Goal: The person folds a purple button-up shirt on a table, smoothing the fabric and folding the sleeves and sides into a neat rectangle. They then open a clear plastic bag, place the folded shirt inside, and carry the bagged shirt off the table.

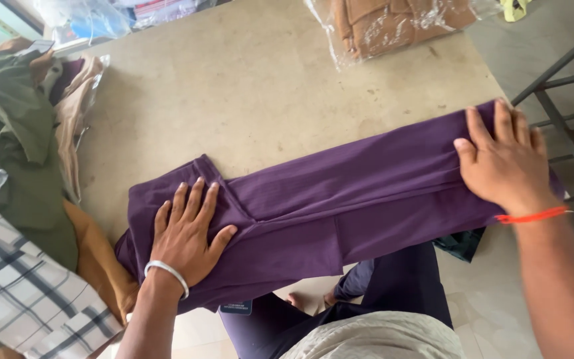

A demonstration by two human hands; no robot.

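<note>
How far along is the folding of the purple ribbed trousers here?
Done: the purple ribbed trousers lie lengthwise on the beige table, legs stacked. In hand: the left hand presses flat near the waist end, and the right hand flattens the leg end. Left: no crosswise fold yet; they are still full length, not bagged like the plastic-wrapped brown garments.

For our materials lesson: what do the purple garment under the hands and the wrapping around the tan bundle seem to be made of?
Purple garment: apparently a ribbed knit fabric, matte, with fine parallel lines and soft folds. Wrapping on the tan bundle: likely thin clear plastic film, glossy and crinkled with bright glints.
</note>
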